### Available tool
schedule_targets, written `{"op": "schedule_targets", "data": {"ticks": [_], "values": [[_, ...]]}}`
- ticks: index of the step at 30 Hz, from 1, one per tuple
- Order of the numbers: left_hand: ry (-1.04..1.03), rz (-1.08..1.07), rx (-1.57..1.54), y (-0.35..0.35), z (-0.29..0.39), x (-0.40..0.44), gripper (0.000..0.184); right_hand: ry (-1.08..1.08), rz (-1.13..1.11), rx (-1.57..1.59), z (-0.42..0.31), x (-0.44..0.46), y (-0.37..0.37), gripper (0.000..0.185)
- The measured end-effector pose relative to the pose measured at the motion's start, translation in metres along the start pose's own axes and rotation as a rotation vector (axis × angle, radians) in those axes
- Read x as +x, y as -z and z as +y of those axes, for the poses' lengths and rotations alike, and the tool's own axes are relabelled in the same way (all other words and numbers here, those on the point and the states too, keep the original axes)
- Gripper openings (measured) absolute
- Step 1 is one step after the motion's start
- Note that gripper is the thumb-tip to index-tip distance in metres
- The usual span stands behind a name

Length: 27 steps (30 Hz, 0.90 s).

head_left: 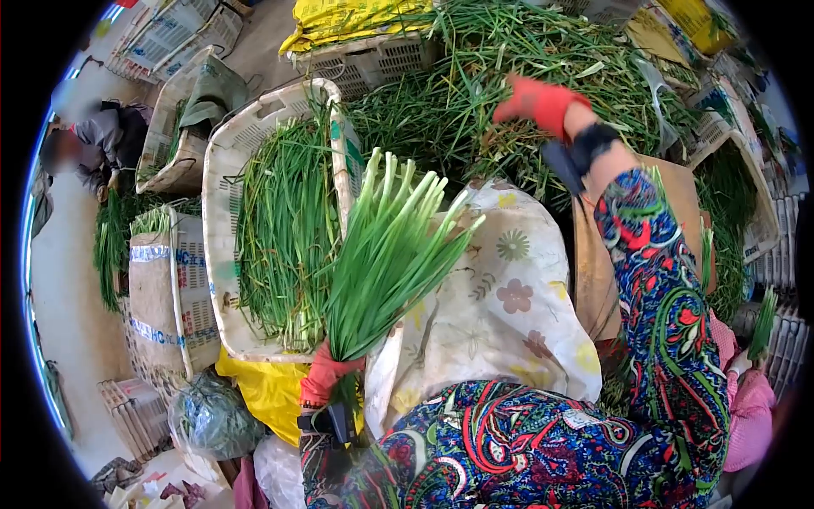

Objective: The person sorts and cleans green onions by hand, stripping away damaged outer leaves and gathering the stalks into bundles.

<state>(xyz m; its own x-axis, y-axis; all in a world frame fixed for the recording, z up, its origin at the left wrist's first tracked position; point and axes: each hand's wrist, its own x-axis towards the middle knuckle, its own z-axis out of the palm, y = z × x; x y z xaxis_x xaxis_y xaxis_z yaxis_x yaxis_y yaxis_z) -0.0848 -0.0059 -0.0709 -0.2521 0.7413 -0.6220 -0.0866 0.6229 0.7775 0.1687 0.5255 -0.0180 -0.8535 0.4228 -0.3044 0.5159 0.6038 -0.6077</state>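
Chives (381, 271) stand in a thick bunch, pale stem ends up, in the red-gloved left hand (329, 375), whose fingers are closed around the leafy lower end. Just right of the bunch a flower-printed cloth (517, 314) covers the lap, and a yellow plastic bag (263, 390) lies beside the hand. Beyond, a white plastic basket (214, 280) holds more long green leaves (284, 229). Farther out, the red-gloved right hand (534, 102) is over a heap of loose greens (415, 110); its fingers are blurred, so I cannot tell how far open they are or whether they hold anything. At the far left is a co-worker (106, 140), near a hanging bundle (110, 250).
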Motion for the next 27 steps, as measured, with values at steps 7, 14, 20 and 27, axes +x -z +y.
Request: {"op": "schedule_targets", "data": {"ticks": [7,14,20,27], "values": [[0.094,-0.031,0.003,0.002,-0.005,0.003,0.053,-0.034,-0.363,0.763,-0.079,-0.051,-0.13,0.049],[0.132,-0.029,-0.043,-0.009,0.016,-0.006,0.044,0.073,0.028,0.773,-0.1,-0.04,-0.145,0.022],[0.032,-0.037,-0.202,-0.023,0.031,0.004,0.045,-0.059,0.526,1.381,-0.146,-0.031,-0.129,0.017],[-0.061,0.032,-0.049,-0.005,-0.002,0.021,0.068,-0.683,0.89,2.268,-0.05,-0.045,-0.247,0.046]]}}
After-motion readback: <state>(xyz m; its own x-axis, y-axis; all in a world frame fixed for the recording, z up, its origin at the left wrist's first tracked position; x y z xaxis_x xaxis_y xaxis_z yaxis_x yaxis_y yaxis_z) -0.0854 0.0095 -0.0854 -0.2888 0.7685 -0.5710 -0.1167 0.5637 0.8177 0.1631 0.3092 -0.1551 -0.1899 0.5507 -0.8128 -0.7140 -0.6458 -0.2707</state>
